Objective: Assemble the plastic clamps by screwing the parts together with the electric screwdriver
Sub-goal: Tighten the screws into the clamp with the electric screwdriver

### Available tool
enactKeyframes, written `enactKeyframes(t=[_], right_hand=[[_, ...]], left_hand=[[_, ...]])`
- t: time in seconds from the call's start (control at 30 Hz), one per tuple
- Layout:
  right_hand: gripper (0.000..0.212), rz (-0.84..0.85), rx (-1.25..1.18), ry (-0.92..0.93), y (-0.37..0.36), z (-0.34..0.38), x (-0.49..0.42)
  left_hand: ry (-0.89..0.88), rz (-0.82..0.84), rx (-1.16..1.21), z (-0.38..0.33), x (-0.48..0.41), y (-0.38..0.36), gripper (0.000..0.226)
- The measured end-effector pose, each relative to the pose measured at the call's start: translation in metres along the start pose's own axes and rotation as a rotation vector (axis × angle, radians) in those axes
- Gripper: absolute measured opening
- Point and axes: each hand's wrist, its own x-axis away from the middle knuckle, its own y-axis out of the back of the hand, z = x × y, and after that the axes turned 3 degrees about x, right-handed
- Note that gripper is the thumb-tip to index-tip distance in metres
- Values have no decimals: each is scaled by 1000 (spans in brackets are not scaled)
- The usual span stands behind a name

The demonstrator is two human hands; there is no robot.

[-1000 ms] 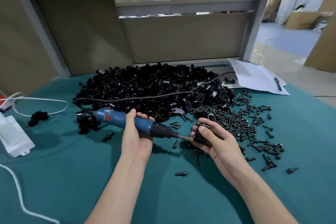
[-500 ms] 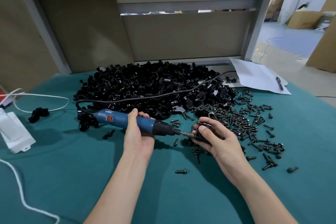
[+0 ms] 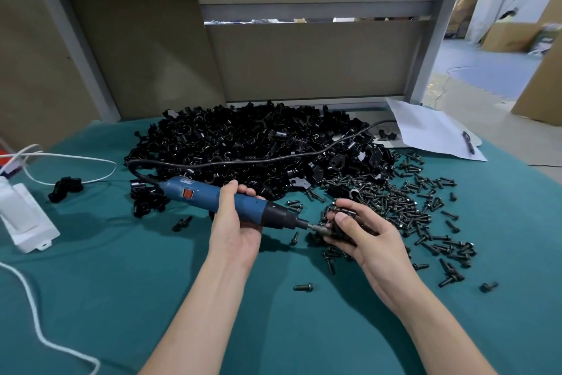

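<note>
Left hand (image 3: 235, 228) gripped the blue electric screwdriver (image 3: 231, 202) mid-body; right hand (image 3: 362, 234) pinched a small clamp (image 3: 342, 230), probably light, stiff and fiddly; best held by its sides.

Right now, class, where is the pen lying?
In the head view, the pen lies on the white sheet of paper at the far right of the table, just beyond the scattered screws.

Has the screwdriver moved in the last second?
Yes, slightly. Judged against the lone screw on the cloth in front, the screwdriver in the left hand has crept right, toward the clamp held by the right hand.
</note>
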Motion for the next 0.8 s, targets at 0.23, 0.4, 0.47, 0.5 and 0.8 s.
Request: enactKeyframes(t=[0.23,0.4,0.47,0.5,0.8], right_hand=[[30,-3,-51,-36,1,-1,-1],[34,8,-46,-30,1,-1,-1],[35,7,-37,-20,1,-1,0],[35,7,-33,-16,1,-1,-1],[30,10,-13,-1,1,-1,-1]], left_hand=[[6,21,67,0,1,1,13],[14,15,66,0,0,0,13],[20,11,68,0,0,0,14],[23,12,71,0,0,1,14],[30,27,92,1,0,2,14]])
